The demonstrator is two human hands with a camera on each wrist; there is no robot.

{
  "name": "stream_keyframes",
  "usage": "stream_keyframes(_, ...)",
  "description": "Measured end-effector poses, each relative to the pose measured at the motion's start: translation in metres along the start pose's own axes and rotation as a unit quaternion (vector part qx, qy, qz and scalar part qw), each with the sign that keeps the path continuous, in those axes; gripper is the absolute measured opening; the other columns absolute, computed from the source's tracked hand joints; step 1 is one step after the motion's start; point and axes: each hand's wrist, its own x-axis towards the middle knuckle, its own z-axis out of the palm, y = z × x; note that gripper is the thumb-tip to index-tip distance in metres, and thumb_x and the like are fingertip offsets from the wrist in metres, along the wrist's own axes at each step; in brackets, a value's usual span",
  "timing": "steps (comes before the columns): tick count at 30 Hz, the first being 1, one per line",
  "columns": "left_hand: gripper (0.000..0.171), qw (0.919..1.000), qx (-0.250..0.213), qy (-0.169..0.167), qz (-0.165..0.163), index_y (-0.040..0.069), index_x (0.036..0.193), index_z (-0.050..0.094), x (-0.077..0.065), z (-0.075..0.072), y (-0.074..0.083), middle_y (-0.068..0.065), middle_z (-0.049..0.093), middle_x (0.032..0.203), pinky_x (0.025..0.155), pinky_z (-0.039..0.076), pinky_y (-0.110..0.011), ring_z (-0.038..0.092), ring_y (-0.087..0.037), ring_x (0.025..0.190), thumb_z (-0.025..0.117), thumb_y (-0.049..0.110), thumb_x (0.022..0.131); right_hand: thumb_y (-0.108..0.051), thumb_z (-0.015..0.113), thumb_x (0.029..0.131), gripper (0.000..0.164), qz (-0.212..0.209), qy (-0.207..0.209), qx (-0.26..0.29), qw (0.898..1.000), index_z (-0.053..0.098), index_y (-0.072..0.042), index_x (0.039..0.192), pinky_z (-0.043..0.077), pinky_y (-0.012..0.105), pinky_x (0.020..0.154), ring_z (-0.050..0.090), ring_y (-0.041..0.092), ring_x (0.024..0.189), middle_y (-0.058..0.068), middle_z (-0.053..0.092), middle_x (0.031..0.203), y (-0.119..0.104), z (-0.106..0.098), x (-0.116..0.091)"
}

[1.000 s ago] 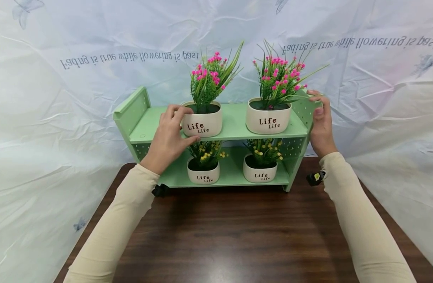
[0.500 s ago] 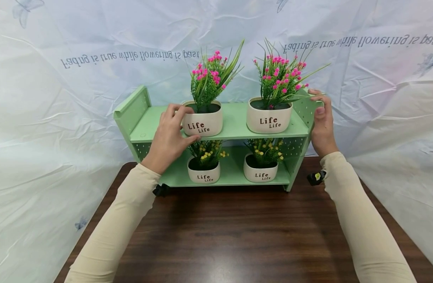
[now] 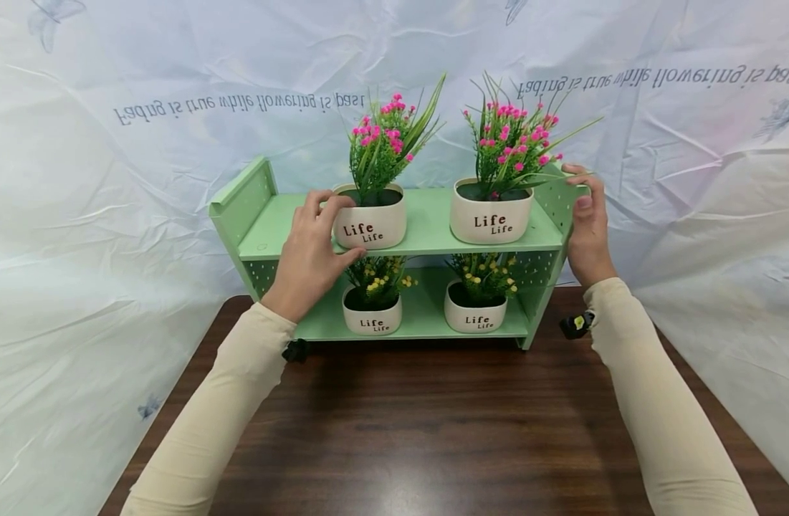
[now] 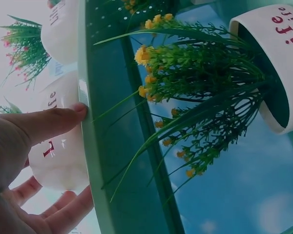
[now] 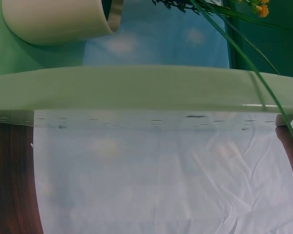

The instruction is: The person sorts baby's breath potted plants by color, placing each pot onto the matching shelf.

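A light green two-tier shelf (image 3: pixel 426 251) bears white pots marked "Life". My left hand (image 3: pixel 313 247) holds the left end of the upper left flowerpot (image 3: pixel 371 223), which has pink flowers. In the left wrist view its thumb (image 4: pixel 63 119) lies against the shelf's front edge and the other fingers spread around the pot's end. At the shelf's right side panel (image 3: pixel 552 208), my right hand (image 3: pixel 587 229) grips the upper edge, fingers bent over it. Only part of that hand shows in the right wrist view.
Another pink-flowered pot (image 3: pixel 491 211) stands on the upper tier, to the right. Below are two yellow-flowered pots, a left one (image 3: pixel 372 312) and a right one (image 3: pixel 475 308). The shelf stands on a dark wooden table (image 3: pixel 394 423) before a printed white cloth (image 3: pixel 239 57).
Both hands keep their places on the pot and the side panel. The pots and shelf stay put; the whole head view shifts only very slightly.
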Motion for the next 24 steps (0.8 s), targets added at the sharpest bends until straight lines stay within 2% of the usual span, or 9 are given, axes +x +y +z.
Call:
stream_keyframes(7,0.076,0.9991,0.023,0.033,0.014,0.015,0.150,0.052,-0.016,-0.008,0.001,-0.012,0.043,0.155,0.081,0.057,-0.056,0.046,-0.040,0.136,0.091,0.027,0.086,-0.051,0.050,0.108,0.049,0.008,-0.003,-0.014,1.000,0.057,-0.010,0.133,0.038,0.028,0.114,0.040,0.032,0.145,0.010,0.042,0.157,-0.001,0.000,0.000)
stream_keyframes(11,0.070,0.9983,0.029,0.047,0.018,0.014,0.148,0.055,-0.030,-0.018,0.002,-0.012,0.046,0.153,0.092,0.054,-0.057,0.046,-0.039,0.138,0.088,0.033,0.089,-0.049,0.049,0.108,0.048,0.005,-0.002,-0.014,1.000,0.057,-0.009,0.133,0.038,0.029,0.113,0.040,0.032,0.145,0.011,0.043,0.158,0.000,-0.001,-0.002)
stream_keyframes(15,0.066,0.9980,0.030,0.054,0.016,0.011,0.146,0.057,-0.046,-0.030,0.000,-0.014,0.049,0.153,0.105,0.047,-0.057,0.045,-0.040,0.139,0.086,0.033,0.091,-0.048,0.049,0.109,0.048,0.002,0.002,-0.015,1.000,0.058,-0.008,0.133,0.039,0.028,0.111,0.042,0.033,0.144,0.012,0.044,0.157,0.000,-0.001,-0.003)
stream_keyframes(21,0.064,0.9972,0.022,0.071,0.006,0.008,0.146,0.058,-0.071,-0.041,-0.005,-0.016,0.052,0.151,0.112,0.041,-0.058,0.046,-0.040,0.140,0.086,0.028,0.092,-0.035,0.039,0.113,0.038,0.007,0.018,-0.030,0.999,0.058,-0.008,0.132,0.030,0.030,0.119,0.039,0.030,0.146,0.008,0.048,0.155,0.000,0.000,-0.002)
stream_keyframes(24,0.063,0.9968,0.011,0.079,-0.004,0.007,0.146,0.058,-0.080,-0.042,-0.011,-0.018,0.053,0.148,0.112,0.041,-0.059,0.048,-0.039,0.140,0.085,0.026,0.092,-0.031,0.037,0.114,0.035,0.011,0.023,-0.023,0.999,0.058,-0.008,0.131,0.031,0.029,0.117,0.040,0.030,0.145,0.007,0.047,0.154,0.000,0.001,-0.001)
